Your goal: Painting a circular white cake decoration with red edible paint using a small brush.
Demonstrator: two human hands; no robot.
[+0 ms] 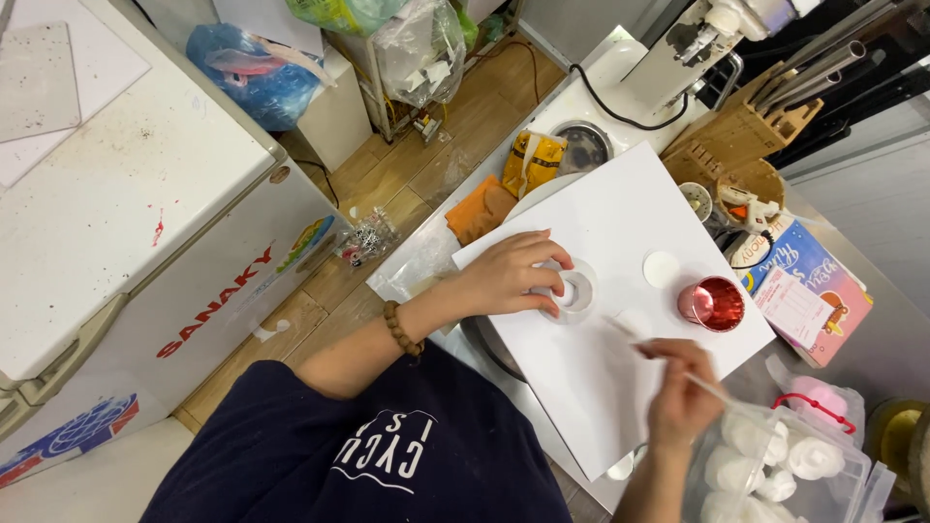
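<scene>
Left hand [509, 274] is pressed flat on ring [578, 291], steadying it; stick [668, 360] is pinched in right hand [678, 392]; red cup [712, 303] at 3 o'clock.

The left hand [509, 274] lies palm down, fingers curled, thumb tucked beneath them. The right hand [681, 389] hovers lower, fingertips pinched together, wrist bent, forearm running off the bottom edge.
</scene>
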